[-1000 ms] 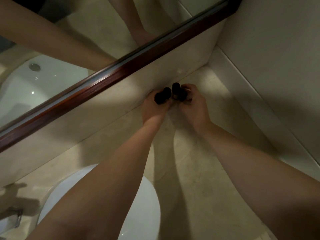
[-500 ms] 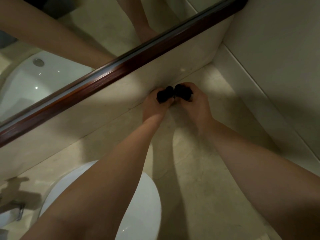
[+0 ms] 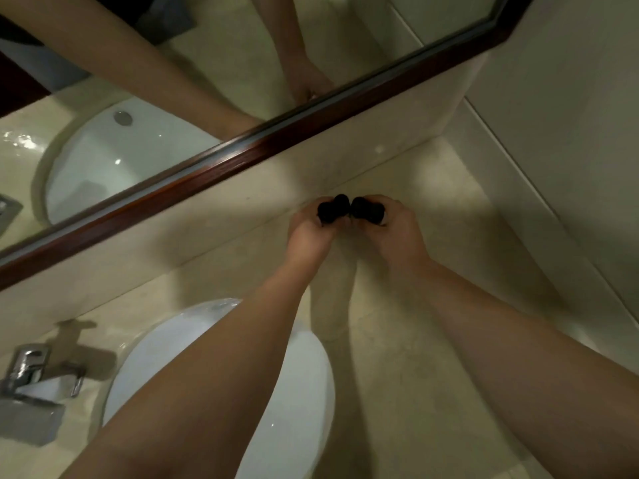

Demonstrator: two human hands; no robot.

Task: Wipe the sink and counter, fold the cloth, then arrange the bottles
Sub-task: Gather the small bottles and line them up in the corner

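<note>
Small dark bottles stand at the back of the beige stone counter point(image 3: 408, 357), against the low backsplash. My left hand point(image 3: 309, 236) is closed around the left dark bottles point(image 3: 332, 209), where two black caps show close together. My right hand point(image 3: 397, 233) is closed around the right dark bottle point(image 3: 367, 210). The caps nearly touch each other. Their lower parts are hidden by my fingers. The white sink point(image 3: 297, 385) lies under my left forearm. No cloth is in view.
A chrome tap point(image 3: 33, 375) stands at the left edge beside the sink. A dark wooden mirror frame point(image 3: 242, 157) runs diagonally above the backsplash, reflecting my arms and the basin. A pale side wall point(image 3: 553, 133) closes the counter on the right.
The view has shifted, bringing the tap and more of the sink into sight. Both hands stay on the bottles at the backsplash, and the caps now sit closer together.
</note>
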